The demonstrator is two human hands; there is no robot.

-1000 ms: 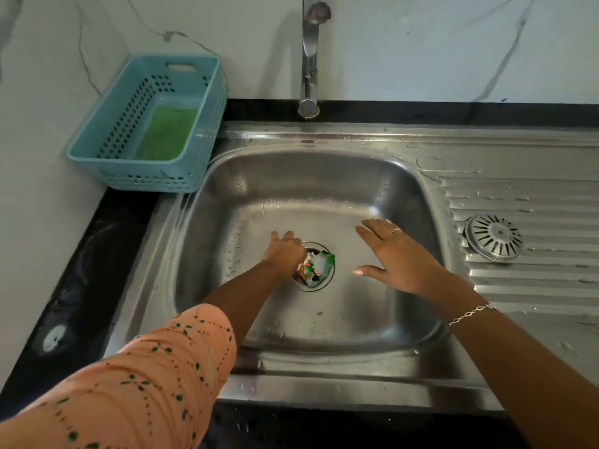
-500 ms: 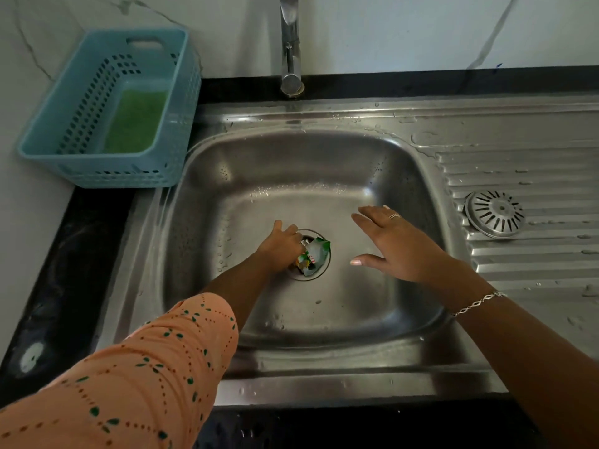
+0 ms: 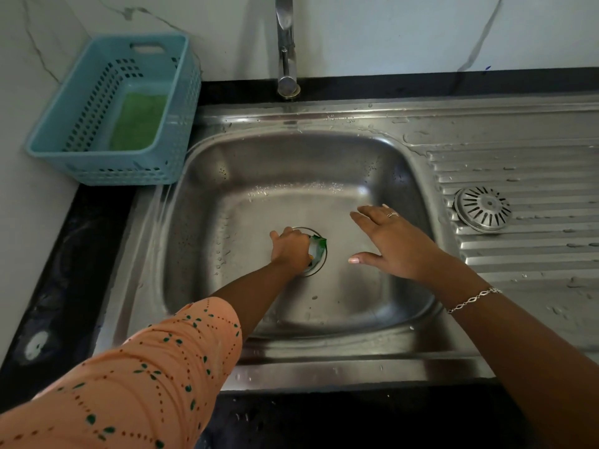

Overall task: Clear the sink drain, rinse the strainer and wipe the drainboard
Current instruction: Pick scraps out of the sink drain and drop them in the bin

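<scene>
The left hand [image 3: 290, 251] reaches to the bottom of the sink [image 3: 291, 163], its fingers [image 3: 295, 234] curled down and clamped on green and white scraps [image 3: 319, 247] in the drain [image 3: 320, 269]. Just right of those fingers the right hand [image 3: 398, 244] hovers with its fingers apart and straight, holding nothing. Right of that hand's fingers the strainer [image 3: 483, 209] lies on the wet drainboard [image 3: 534, 254]. Far left of the fingers stands a basket [image 3: 181, 124] holding a sponge [image 3: 139, 121]; beyond them is the tap [image 3: 287, 59].

Two hands: left hand [image 3: 290, 251], right hand [image 3: 393, 244]; one sink [image 3: 291, 163], one strainer [image 3: 483, 209], one tap [image 3: 286, 43], one basket [image 3: 129, 174], one wrapper [image 3: 319, 246].
</scene>
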